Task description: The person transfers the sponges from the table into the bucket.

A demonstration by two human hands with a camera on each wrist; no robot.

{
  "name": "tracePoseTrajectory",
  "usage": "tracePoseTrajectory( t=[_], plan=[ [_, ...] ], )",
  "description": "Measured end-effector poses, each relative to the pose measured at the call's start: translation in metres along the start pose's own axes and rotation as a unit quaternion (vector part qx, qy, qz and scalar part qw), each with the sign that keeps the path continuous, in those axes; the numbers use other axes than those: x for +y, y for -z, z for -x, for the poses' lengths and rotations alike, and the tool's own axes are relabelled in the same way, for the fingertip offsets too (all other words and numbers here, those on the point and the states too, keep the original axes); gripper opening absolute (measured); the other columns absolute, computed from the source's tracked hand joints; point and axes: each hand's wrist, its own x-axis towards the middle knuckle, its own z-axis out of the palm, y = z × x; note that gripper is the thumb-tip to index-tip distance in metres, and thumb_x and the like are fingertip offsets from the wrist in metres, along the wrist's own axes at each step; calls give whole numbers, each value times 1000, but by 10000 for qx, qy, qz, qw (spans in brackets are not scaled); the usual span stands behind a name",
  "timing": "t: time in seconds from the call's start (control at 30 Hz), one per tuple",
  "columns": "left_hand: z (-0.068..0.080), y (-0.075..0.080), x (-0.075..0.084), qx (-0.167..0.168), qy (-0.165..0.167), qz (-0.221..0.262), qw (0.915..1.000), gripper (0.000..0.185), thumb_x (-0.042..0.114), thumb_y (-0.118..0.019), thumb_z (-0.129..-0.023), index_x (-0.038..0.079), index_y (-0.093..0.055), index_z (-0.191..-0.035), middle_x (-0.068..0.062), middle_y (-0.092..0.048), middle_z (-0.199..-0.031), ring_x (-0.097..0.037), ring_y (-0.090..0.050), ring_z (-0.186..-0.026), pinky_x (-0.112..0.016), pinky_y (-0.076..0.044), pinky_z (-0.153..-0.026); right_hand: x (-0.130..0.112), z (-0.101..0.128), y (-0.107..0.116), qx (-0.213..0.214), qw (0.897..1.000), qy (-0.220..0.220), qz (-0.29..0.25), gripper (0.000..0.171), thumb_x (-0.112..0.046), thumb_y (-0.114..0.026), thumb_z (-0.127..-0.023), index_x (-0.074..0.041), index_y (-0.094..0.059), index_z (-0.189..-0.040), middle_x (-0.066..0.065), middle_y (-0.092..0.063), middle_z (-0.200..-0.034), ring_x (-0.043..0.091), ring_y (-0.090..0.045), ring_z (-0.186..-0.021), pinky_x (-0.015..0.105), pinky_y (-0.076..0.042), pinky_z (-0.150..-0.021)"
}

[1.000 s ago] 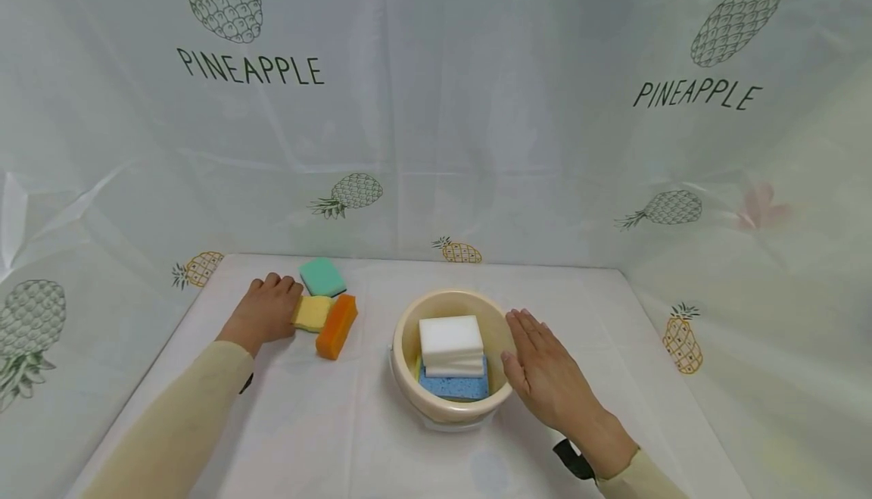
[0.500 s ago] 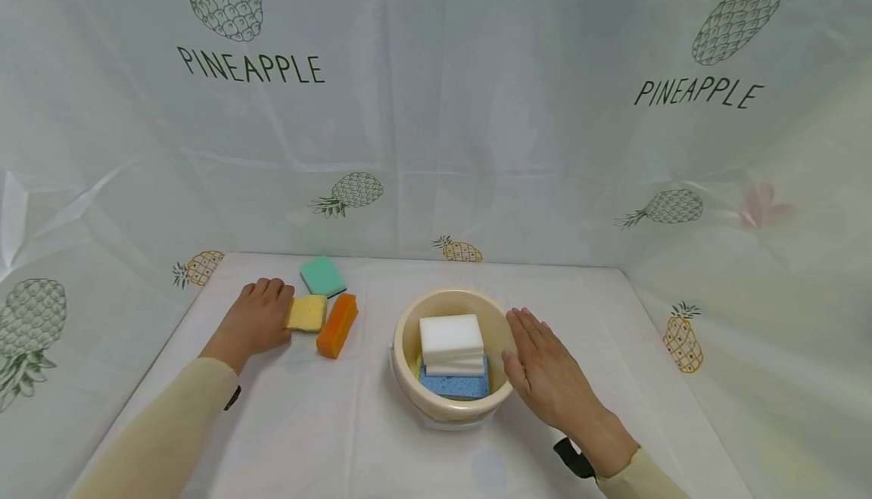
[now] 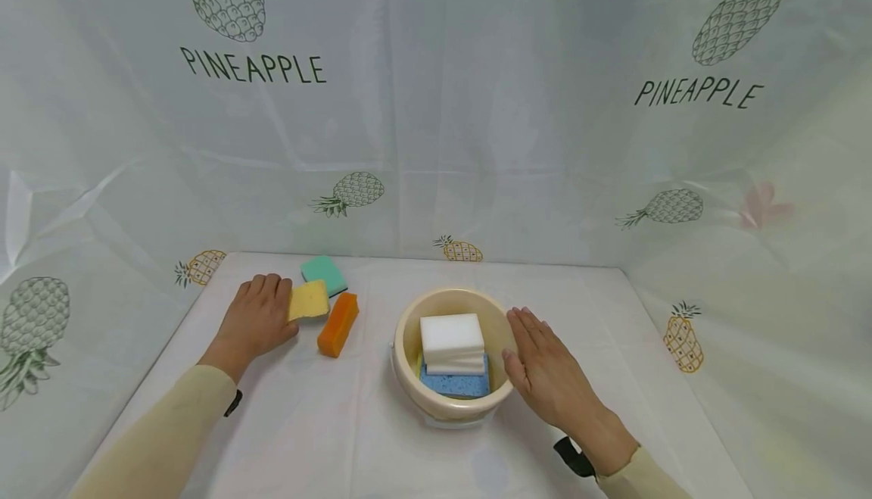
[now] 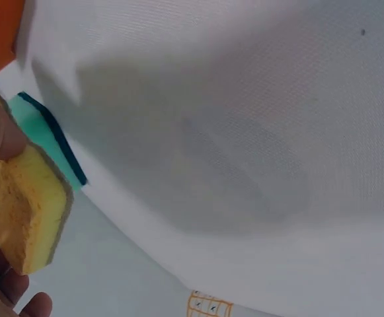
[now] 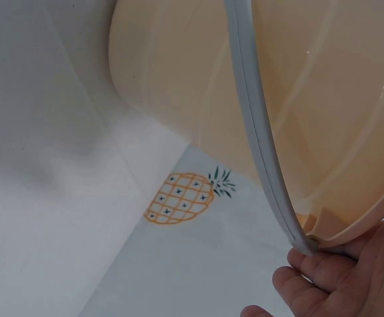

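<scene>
My left hand (image 3: 255, 319) pinches a yellow sponge (image 3: 309, 300) by its left edge. In the left wrist view the thumb lies across the yellow sponge (image 4: 30, 205), which has a thin darker backing. Just behind it lies a green sponge (image 3: 325, 275) with a dark underside. An orange sponge (image 3: 337, 325) rests to its right. A cream bucket (image 3: 453, 408) stands mid-table, holding stacked white sponges (image 3: 451, 335) on a blue sponge (image 3: 455, 385); what lies beneath is mostly hidden. My right hand (image 3: 555, 378), fingers straight, touches the bucket's right rim.
The bucket's grey handle (image 5: 254, 112) hangs down its outside, close to my right fingers. A white cloth covers the table (image 3: 368, 438). A pineapple-print sheet (image 3: 518, 120) rises behind and along the sides.
My left hand first drew the yellow sponge left, away from the orange one. Now the sponge is tilted and raised, overlapping the green sponge's corner. The right hand and bucket stay put.
</scene>
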Motion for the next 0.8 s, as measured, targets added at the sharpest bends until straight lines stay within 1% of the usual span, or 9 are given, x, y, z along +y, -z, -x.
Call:
tracePoseTrajectory(
  t=[0.1, 0.17, 0.3, 0.37, 0.43, 0.53, 0.67, 0.8],
  plan=[
    [-1, 1, 1, 112, -24, -46, 9999, 73, 36, -75, -88, -10, -43, -134, -29, -51, -125, -45, -47, -115, -62, -41, -108, 0, 0, 0, -4, 10000, 6, -16, 61, -30, -49, -109, 8, -42, -156, 24, -46, -161, 39, -42, -152, 57, -36, -122],
    [-2, 3, 2, 266, -54, -28, 9996, 73, 34, -76, -87, -10, -43, -134, -29, -51, -125, -46, -47, -115, -61, -41, -107, 0, 0, 0, -7, 10000, 8, -26, 61, -30, -49, -109, 8, -42, -156, 24, -45, -161, 39, -42, -153, 57, -36, -122],
    [-6, 7, 4, 758, -186, 79, 9969, 70, 31, -75, -85, -10, -44, -132, -29, -52, -123, -46, -48, -113, -61, -43, -104, -1, 0, 0, -19, 10000, -16, -7, 61, -30, -49, -109, 7, -42, -156, 24, -46, -161, 39, -42, -153, 57, -35, -122],
    [-8, 12, 7, 971, -235, 212, 9948, 66, 29, -72, -83, -10, -45, -129, -28, -52, -120, -45, -47, -111, -60, -44, -101, -1, 0, 0, -27, 10000, -35, 6, 61, -31, -49, -109, 7, -42, -156, 24, -46, -161, 38, -42, -153, 56, -35, -122],
    [-11, 19, 11, 1133, -288, 325, 9926, 62, 28, -71, -82, -9, -46, -125, -28, -52, -116, -45, -48, -109, -58, -44, -98, -1, 0, 1, -24, 10000, -41, 22, 61, -31, -49, -109, 7, -43, -156, 24, -47, -161, 38, -42, -152, 57, -36, -122],
    [-14, 34, 20, 1297, -343, 474, 9898, 59, 27, -71, -81, -9, -48, -122, -27, -53, -114, -45, -48, -108, -57, -44, -95, -1, -1, 1, -13, 10000, -32, 32, 61, -31, -49, -108, 7, -43, -156, 24, -47, -160, 38, -42, -152, 56, -35, -122],
    [-18, 56, 38, 1609, -527, 590, 9838, 63, 28, -78, -78, -9, -50, -121, -28, -56, -114, -46, -51, -108, -57, -45, -93, 0, -1, 0, 2, 10000, -13, 31, 61, -30, -50, -108, 7, -43, -156, 24, -47, -160, 38, -43, -152, 56, -36, -122],
    [-21, 74, 56, 1916, -770, 600, 9766, 65, 31, -84, -76, -8, -52, -118, -28, -58, -112, -45, -53, -104, -54, -47, -90, 0, -1, 1, 26, 10000, 6, 33, 61, -30, -50, -108, 7, -43, -155, 24, -47, -160, 38, -43, -152, 57, -36, -121]
  ],
)
